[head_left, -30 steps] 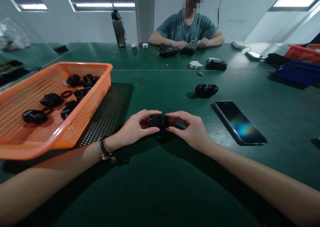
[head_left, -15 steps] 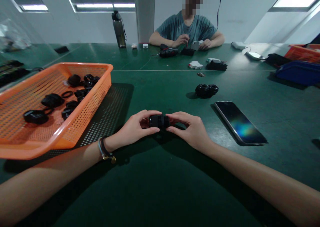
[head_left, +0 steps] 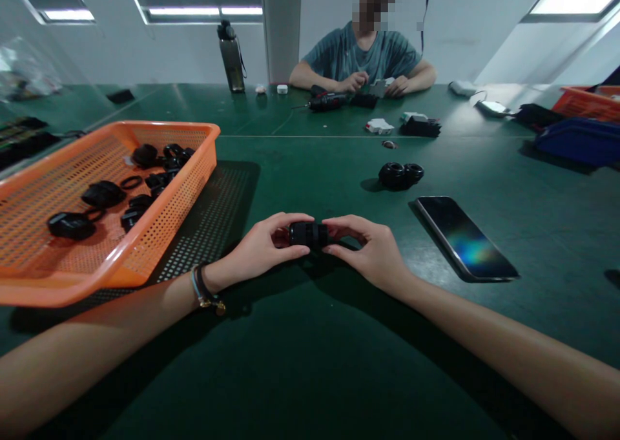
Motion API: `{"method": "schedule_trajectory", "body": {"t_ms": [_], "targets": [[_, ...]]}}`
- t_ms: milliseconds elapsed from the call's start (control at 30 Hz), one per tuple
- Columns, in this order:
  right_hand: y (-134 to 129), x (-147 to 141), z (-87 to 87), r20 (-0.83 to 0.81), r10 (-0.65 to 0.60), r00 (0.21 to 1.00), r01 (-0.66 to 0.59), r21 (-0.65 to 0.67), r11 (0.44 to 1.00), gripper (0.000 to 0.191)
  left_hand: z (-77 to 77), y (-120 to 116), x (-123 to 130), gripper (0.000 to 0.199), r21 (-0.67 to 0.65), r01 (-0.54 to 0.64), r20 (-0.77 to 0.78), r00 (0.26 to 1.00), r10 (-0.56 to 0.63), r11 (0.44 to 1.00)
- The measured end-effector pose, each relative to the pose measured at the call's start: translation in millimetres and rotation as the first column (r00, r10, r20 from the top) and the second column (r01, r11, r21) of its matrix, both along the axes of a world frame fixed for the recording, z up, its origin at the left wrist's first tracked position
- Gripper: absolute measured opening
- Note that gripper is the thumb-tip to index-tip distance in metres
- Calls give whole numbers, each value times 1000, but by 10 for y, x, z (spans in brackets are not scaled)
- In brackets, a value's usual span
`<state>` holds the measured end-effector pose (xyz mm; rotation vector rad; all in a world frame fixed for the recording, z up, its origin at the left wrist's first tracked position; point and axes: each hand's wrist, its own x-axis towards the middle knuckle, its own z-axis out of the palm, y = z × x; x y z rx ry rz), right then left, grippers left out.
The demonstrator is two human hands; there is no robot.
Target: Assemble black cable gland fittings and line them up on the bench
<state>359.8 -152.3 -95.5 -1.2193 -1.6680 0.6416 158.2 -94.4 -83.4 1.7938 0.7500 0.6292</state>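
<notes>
A short black cylindrical plastic fitting (head_left: 308, 234) with a banded surface lies sideways between my hands, just above the green tabletop. My left hand (head_left: 271, 243) is closed on its left end, thumb below and fingers on top. At the right end, my right hand (head_left: 365, 246) pinches it between thumb and fingertips. Its two end faces are hidden by my fingers. Left of my hands, an orange perforated basket (head_left: 169, 217) holds several similar black fittings (head_left: 103, 194) and a loose black ring (head_left: 131, 182).
A phone (head_left: 465, 236) lies right of my hands, with black round parts (head_left: 400, 175) beyond it. Across the table (head_left: 310, 362) sits a person (head_left: 363, 62) handling small parts near a power drill (head_left: 327, 101). A bottle (head_left: 231, 59) stands behind; a blue bin (head_left: 576, 139) is far right.
Both hands keep their hold on the black plastic fitting in nearly the same place. Across the table, the person's hand has dropped slightly.
</notes>
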Motion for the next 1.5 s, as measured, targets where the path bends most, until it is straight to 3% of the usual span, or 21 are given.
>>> {"method": "schedule_trajectory", "body": {"t_ms": [733,967,1500], "targets": [[8,2,9,39,18,999,-18,5,1000,30,17,-5,-7,45,3,0,-14,1000,0,1000],[7,1,25,106,-28,994,25,34,999,33,20,-5,-1,44,2,-18,-23,1000,18,1000],[6,0,-1,-3,17,1000,-17,23,1000,28,12,-2,-7,46,8,0,-15,1000,0,1000]]}}
